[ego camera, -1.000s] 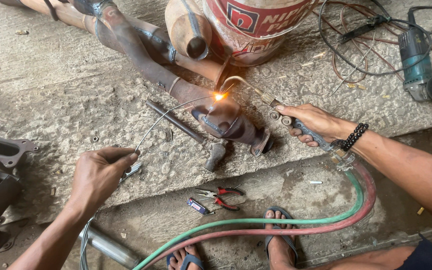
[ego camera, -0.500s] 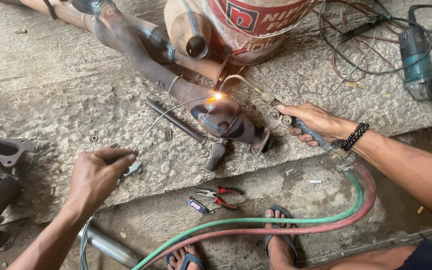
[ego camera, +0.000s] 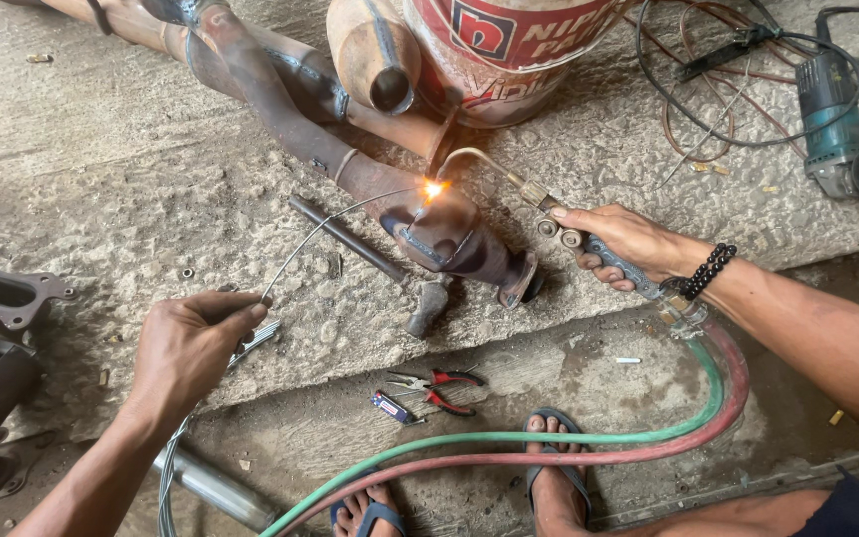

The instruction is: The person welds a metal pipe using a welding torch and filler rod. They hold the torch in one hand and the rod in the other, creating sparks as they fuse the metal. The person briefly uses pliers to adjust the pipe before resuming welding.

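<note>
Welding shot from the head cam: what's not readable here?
- Head view: joint on the rusty exhaust pipe under the flame, washed out by glare.
- Filler wire grip: hidden inside the left hand.
- Torch valves: partly covered by the right hand.
- Angle grinder: cut off at the right edge.

Soft, even daylight lit the scene, and shadows under the rusty pipe (ego camera: 280, 109) and the angle grinder (ego camera: 837, 124) were faint and short. The one harsh spot was the torch flame (ego camera: 434, 189), a small orange-white glare that blew out detail around it. The lower concrete floor (ego camera: 569, 388) sat dimmer. Focus was sharp at centre; the corners looked slightly stretched and softer.
</note>
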